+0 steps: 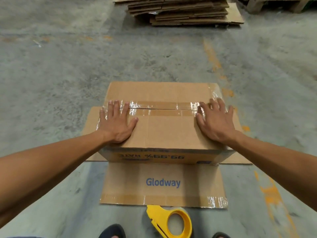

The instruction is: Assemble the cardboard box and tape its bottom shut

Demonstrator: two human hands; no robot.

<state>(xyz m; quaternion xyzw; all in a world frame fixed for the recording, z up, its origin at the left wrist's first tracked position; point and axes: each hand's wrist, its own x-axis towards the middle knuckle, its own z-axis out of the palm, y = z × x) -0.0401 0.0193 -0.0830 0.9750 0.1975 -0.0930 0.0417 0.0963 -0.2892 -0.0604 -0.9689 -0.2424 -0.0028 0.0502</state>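
One cardboard box (pixel 164 129) is seen standing upside down on the concrete floor (pixel 60 74), its bottom turned upward and its open top flaps spread flat on the floor around it. The two bottom flaps have been folded shut, and clear tape (pixel 163 109) has been laid along the middle seam (a thin dark gap is visible under it). Both hands are pressed flat on the taped bottom with fingers straight and nothing gripped: the left hand (pixel 116 122) at the left end of the seam, the right hand (pixel 216 121) at the right end. The task is judged nearly done; only smoothing the tape ends appears left. One yellow tape dispenser (pixel 171 222) lies near the feet, and one stack of flattened boxes (pixel 180 11) is seen well apart.
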